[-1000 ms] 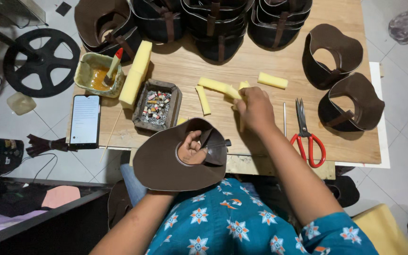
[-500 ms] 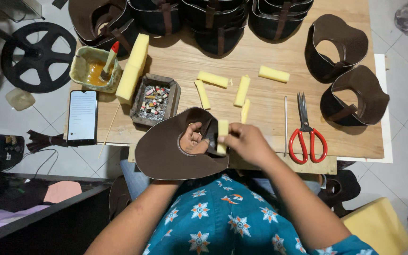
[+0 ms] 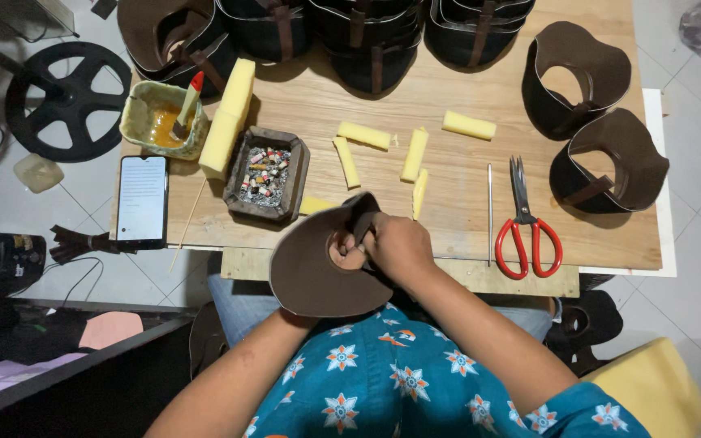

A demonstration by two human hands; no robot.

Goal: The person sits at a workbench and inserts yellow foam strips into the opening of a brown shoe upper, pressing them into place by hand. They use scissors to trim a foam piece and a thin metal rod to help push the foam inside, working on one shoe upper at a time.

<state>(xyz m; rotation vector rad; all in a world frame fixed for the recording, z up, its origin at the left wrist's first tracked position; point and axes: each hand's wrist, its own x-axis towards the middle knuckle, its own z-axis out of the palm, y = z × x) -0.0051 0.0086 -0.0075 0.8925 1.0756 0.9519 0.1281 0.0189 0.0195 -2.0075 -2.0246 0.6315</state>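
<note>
A small workshop corner with a wooden table on pale tiles.

The plank-topped wooden table [image 3: 464,219] fills the middle, resting on a white board [image 3: 665,178] that juts out at its right edge. White floor tiles [image 3: 10,203] with dark grout lines surround it. On the floor at far left lies a black spoked reel [image 3: 66,101]. A dark bench [image 3: 83,381] runs along the near left. Light is even and soft.

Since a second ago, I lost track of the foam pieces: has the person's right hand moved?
Yes. The right hand came back from the yellow foam pieces toward the body, onto the brown leather visor at the table edge.
</note>
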